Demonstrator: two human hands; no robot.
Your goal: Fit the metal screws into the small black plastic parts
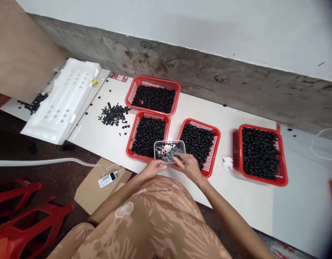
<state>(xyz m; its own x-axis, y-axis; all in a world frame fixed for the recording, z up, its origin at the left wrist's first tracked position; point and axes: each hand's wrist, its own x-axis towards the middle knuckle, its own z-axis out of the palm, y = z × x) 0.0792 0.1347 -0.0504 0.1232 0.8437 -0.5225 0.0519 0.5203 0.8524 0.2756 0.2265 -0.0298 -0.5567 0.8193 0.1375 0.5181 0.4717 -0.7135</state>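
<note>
A clear plastic container [156, 157] holds small silvery metal pieces and some black pieces, too small to name surely. It stands at the near ends of two red baskets. My right hand [189, 166] reaches over its right side, thumb and fingers closed together over the metal pieces. Just in front of the container is my left hand [155, 167], its fingertips pressed together near the rim. Whatever either hand pinches is too small to make out. Black ring-like parts fill the left basket [129, 145] and the right basket [217, 144].
Behind stands another red basket [179, 97] of small black parts; a fuller one [283, 169] is at right. Loose black parts [114, 114] lie left, near a white foam block [60, 100]. Crumpled white paper [227, 163], a white corded device [107, 179] and red stools [33, 226] also show.
</note>
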